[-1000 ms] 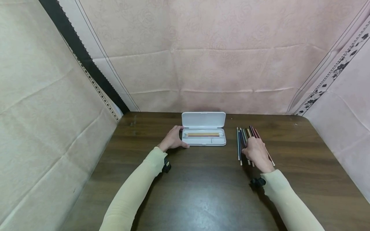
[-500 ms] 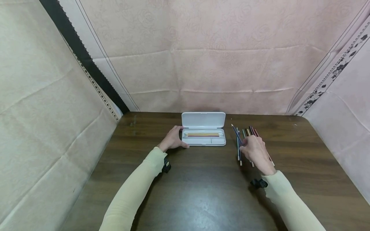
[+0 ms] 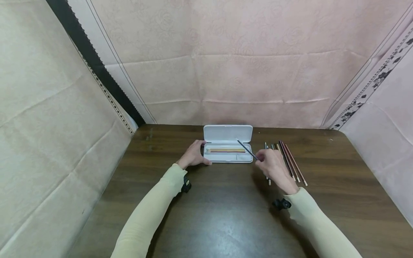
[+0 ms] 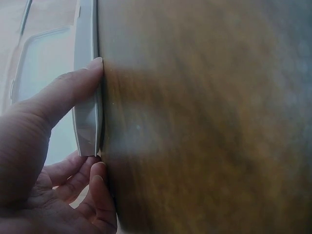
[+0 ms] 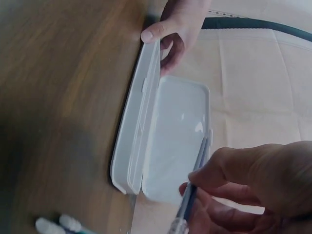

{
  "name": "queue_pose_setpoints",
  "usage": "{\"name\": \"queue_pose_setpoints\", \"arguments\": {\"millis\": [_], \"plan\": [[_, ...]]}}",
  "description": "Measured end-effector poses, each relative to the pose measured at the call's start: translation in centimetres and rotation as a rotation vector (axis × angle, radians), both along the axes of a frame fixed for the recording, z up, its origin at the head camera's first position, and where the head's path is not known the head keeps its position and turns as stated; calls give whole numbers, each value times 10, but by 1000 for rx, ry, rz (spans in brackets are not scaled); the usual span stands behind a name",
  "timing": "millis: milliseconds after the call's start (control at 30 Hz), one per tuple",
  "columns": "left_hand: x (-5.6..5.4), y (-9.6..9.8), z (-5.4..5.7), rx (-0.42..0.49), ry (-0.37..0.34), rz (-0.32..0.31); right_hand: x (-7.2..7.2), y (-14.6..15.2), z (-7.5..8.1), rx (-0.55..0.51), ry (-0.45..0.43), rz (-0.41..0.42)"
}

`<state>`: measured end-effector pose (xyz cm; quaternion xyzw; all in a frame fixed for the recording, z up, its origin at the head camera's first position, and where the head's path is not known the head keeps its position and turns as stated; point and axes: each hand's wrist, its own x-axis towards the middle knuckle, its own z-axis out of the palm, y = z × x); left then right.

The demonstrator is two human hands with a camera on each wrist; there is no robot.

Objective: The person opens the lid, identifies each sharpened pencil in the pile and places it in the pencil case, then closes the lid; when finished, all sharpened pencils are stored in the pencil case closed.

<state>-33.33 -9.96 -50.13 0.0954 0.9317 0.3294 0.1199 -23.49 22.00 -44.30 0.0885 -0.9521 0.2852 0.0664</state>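
Observation:
A white plastic pencil case [image 3: 215, 158] lies on the table with its lid [image 3: 227, 133] raised at the back. Several pencils [image 3: 222, 150] lie lengthwise inside it. My left hand [image 3: 192, 156] grips the case's left end, thumb along the front side and fingers curled at the end wall. My right hand [image 3: 274, 167] pinches a dark blue pencil [image 5: 187, 202] between thumb and fingers. That pencil slants up to the left, overlapping the case's right part in the head view. Beneath and beside the right hand lie several loose coloured pencils [image 3: 294, 165], partly hidden by it.
The brown wooden table [image 3: 219, 211] carries the case near its back edge. Pale patterned cloth [image 3: 238, 79] hangs behind the table and at both sides. Dark wrist cameras [image 3: 281, 204] sit on both wrists.
My right hand has picked the dark blue pencil out of the loose group and moved it left to the case. The left hand keeps its hold on the case.

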Motion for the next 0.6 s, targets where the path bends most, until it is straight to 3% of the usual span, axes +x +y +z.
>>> {"name": "queue_pose_setpoints", "arguments": {"millis": [467,600], "plan": [[-1,0,0,4,1,-8,-41,-27,-11,37,193,183],[-1,1,1,3,1,-4,-56,-33,-16,66,203,222]]}}
